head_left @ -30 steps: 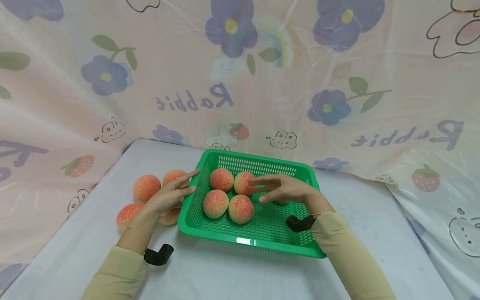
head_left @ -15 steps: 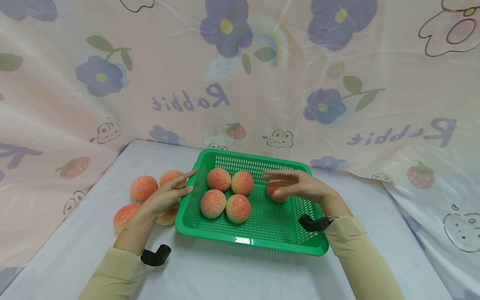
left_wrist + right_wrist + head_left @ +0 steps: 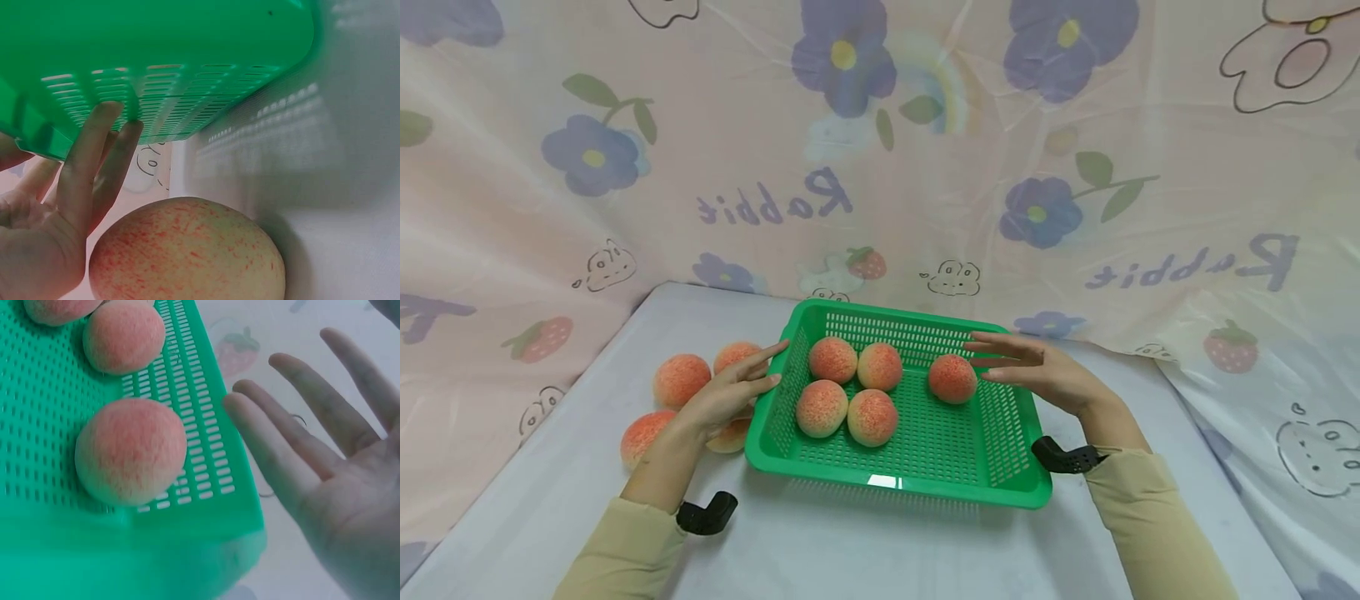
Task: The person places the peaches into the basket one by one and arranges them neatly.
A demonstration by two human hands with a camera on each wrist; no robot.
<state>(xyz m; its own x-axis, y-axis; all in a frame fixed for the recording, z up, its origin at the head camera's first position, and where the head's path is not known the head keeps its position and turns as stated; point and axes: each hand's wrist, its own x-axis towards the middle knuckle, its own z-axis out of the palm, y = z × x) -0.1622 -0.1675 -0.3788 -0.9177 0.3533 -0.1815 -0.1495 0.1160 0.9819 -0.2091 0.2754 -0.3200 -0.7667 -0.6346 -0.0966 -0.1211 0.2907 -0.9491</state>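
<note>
In the head view a green plastic basket [image 3: 891, 485] stands on the table with several red-and-yellow peaches inside. My left hand [image 3: 722, 404] is at its left side; in the left wrist view the straight fingers [image 3: 90, 156] touch the slotted outer wall. My right hand [image 3: 1048, 371] hovers over the basket's right side, fingers spread and holding nothing. Nearest to it is a single peach [image 3: 952, 379], apart from the cluster at the left, where one peach [image 3: 872, 417] sits in front. The right wrist view shows the open palm [image 3: 362, 500] beside the basket rim [image 3: 240, 462].
Left of the basket several loose peaches [image 3: 682, 380] lie on the white table [image 3: 820, 550]; one of them is partly hidden by my left hand. A printed curtain [image 3: 745, 125] hangs behind and at both sides of the table.
My right hand has moved right, away from the cluster of peaches, uncovering the single peach at the basket's right. The left hand stays at the basket's side. The whole view has shifted slightly.
</note>
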